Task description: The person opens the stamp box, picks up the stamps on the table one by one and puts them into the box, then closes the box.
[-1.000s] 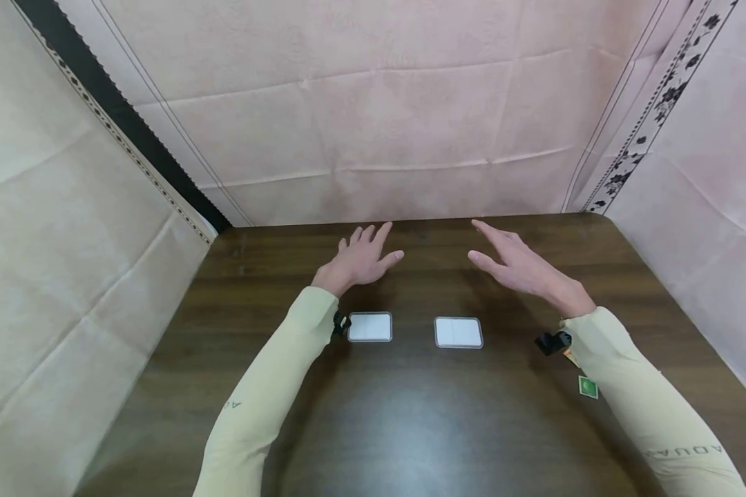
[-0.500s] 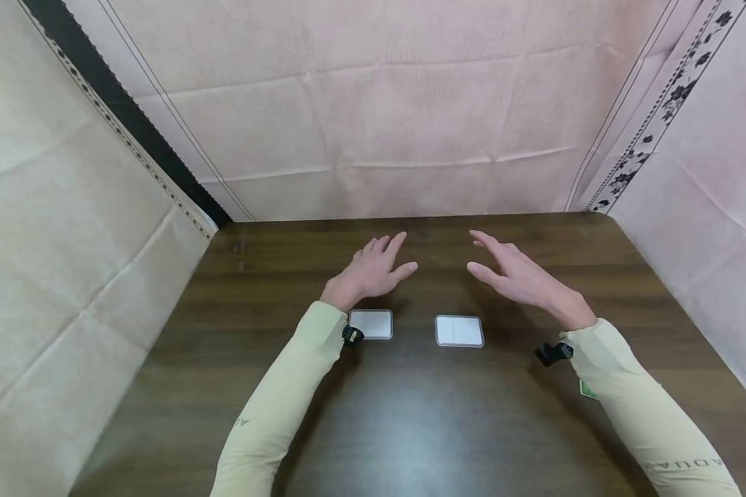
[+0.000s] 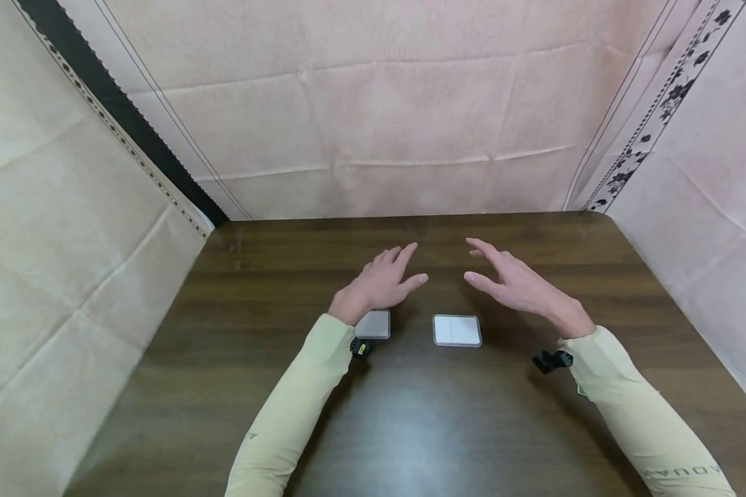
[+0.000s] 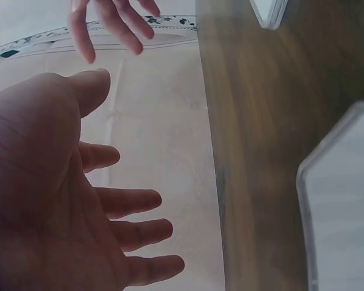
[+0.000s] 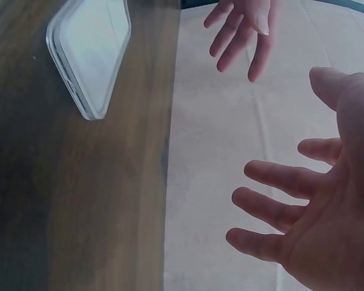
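I held my left hand (image 3: 379, 284) and right hand (image 3: 522, 281) spread above the table (image 3: 435, 428), the left white case (image 3: 376, 326) partly hidden by my left hand, the right white case (image 3: 457, 331) between both, slightly nearer me.

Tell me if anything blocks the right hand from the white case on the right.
Nothing visible does: in the head view, only tabletop shows between the right hand and that white case.
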